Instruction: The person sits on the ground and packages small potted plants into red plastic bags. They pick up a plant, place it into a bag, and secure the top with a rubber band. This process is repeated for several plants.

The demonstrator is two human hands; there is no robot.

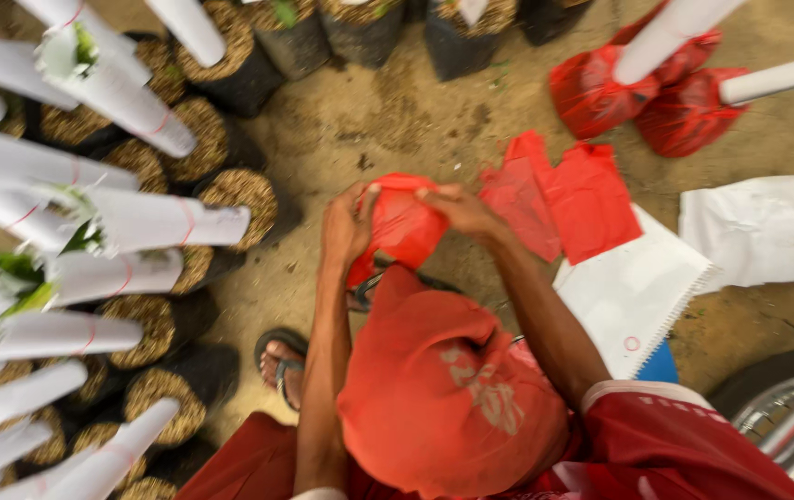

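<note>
Left hand [349, 225], right hand [457, 209], both pinching red bag [403, 225]

You have one view only, from the camera on your head, aimed almost straight down. Your red cap [443, 389] fills the lower middle, very near the lens and soft in focus. Past it your forearms run up the frame to the middle. The sandy ground [397, 120] lies farther off, behind everything. White paper-wrapped seedlings [137, 218] rise toward the lens on the left. A wheel [776, 393] cuts into the bottom right corner.
</note>
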